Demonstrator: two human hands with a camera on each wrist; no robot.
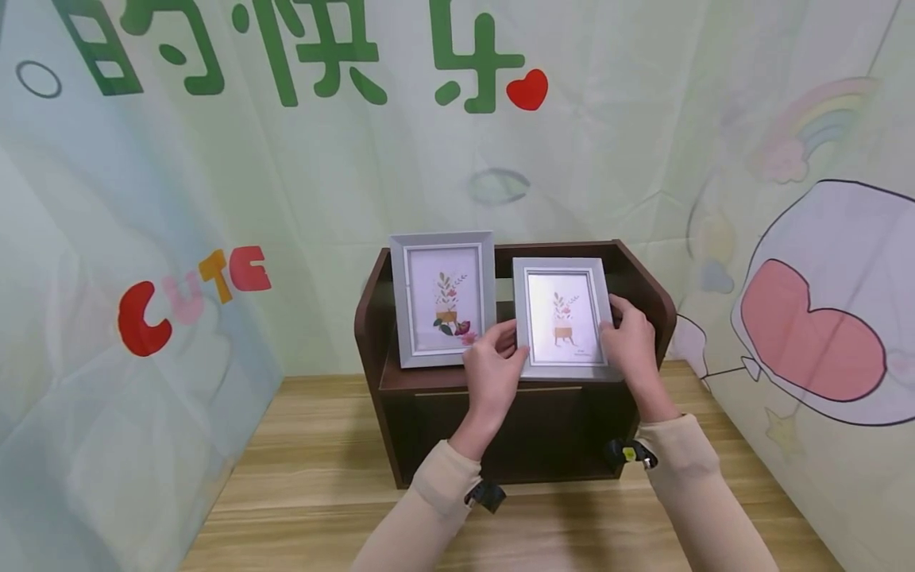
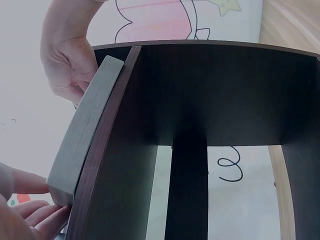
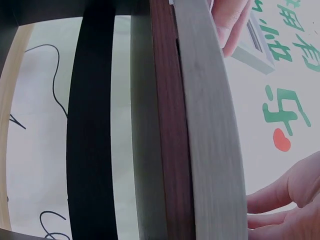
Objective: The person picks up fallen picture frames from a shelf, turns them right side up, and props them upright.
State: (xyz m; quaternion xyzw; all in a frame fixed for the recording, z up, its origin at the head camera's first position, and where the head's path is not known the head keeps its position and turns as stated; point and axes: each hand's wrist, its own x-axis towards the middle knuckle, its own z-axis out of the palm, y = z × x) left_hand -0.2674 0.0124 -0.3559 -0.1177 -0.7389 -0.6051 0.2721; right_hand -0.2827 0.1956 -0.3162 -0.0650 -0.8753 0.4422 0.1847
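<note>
A grey picture frame [image 1: 520, 318] with a plant print stands on the right part of a dark brown shelf unit's upper board [image 1: 436, 380]. My left hand [image 1: 495, 373] grips its left side near the lower corner. The thumb shows in front in the head view. On the opposite side, my right hand [image 1: 632, 343] holds the right edge. Seen from the left wrist, the frame's bottom edge [image 2: 90, 130] lies along the board's front edge [image 2: 100, 140]. A second, similar picture frame [image 1: 406, 318] leans upright on the left, close to my left hand.
The shelf unit's side panels [image 1: 372, 318] rise at both ends, with a compartment below the upper board. It stands on a wood-grain table [image 1: 307, 445]. Printed cloth walls [image 1: 322, 175] close in the back and both sides.
</note>
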